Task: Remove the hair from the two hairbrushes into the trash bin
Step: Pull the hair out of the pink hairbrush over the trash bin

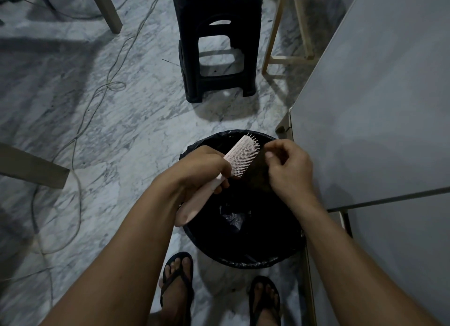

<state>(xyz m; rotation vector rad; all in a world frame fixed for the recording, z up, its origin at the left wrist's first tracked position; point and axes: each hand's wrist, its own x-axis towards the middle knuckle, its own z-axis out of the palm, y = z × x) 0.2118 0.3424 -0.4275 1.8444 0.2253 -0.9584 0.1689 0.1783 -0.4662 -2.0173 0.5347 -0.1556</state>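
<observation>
A pale pink hairbrush hangs over the round trash bin, which is lined with a black bag. My left hand is closed around the brush's handle, bristles facing right. My right hand pinches a dark clump of hair at the bristles' right edge, above the bin's opening. A second hairbrush is not in view.
A black plastic stool stands on the marble floor beyond the bin. A grey tabletop runs along the right, close to the bin. Thin cables trail across the floor at left, near wooden furniture legs. My sandalled feet are below the bin.
</observation>
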